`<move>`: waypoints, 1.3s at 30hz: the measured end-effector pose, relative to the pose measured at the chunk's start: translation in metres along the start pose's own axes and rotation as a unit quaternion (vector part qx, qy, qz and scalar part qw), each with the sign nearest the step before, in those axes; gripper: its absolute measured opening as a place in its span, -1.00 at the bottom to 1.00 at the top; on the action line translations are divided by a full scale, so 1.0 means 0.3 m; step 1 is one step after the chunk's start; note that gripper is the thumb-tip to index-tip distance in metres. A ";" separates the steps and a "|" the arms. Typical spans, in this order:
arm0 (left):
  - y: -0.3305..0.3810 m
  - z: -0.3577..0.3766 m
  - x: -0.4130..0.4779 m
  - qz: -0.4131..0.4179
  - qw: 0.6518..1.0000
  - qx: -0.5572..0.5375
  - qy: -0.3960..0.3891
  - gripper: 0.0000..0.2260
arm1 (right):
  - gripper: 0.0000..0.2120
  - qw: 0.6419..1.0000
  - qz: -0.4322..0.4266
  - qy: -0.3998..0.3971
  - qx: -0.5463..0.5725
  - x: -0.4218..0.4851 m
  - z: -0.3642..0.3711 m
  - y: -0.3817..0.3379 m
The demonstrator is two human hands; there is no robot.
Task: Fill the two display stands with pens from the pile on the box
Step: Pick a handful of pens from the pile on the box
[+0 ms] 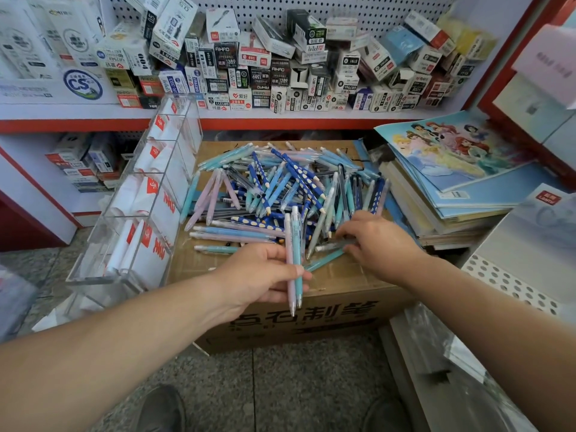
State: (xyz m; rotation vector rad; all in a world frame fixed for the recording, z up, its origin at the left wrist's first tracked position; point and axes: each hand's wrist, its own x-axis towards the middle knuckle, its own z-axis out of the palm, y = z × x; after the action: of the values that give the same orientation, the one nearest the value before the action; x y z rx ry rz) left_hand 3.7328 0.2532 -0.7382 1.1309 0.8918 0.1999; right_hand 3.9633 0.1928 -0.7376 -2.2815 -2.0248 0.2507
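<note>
left grip holding two pens over the box front | right grip reaching into the pile, fingers curling over a pen, can't tell if pinching | stand sitting just left of box | risk: raking possibly nudging edge pens onto the floor; held pair maybe slipping

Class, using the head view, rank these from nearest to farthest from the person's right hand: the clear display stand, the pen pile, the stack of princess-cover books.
1. Pen pile: directly under the right hand, whose fingers touch it.
2. Stack of princess-cover books: just to that hand's right, beside the cardboard box.
3. Clear display stand: across the pile, at the box's left side.
</note>
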 end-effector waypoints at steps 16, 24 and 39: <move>-0.003 0.016 0.012 0.019 0.999 -0.023 0.013 -0.82 | -0.88 0.907 0.122 0.001 0.404 -0.049 -0.079 -0.152; -0.032 0.030 -0.004 0.058 0.997 0.042 0.023 -0.82 | -0.76 0.827 0.174 -0.006 0.534 -0.059 -0.053 -0.225; -0.006 -0.050 -0.057 -0.003 0.997 -0.040 0.060 -0.78 | -0.81 0.998 -0.009 -0.052 0.025 -0.067 -0.001 -0.067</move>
State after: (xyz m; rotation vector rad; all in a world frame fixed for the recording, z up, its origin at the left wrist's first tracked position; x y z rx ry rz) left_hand 3.7107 0.2532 -0.7329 1.0506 0.9851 0.2998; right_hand 3.9415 0.1755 -0.7327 -2.2647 -2.0615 0.4235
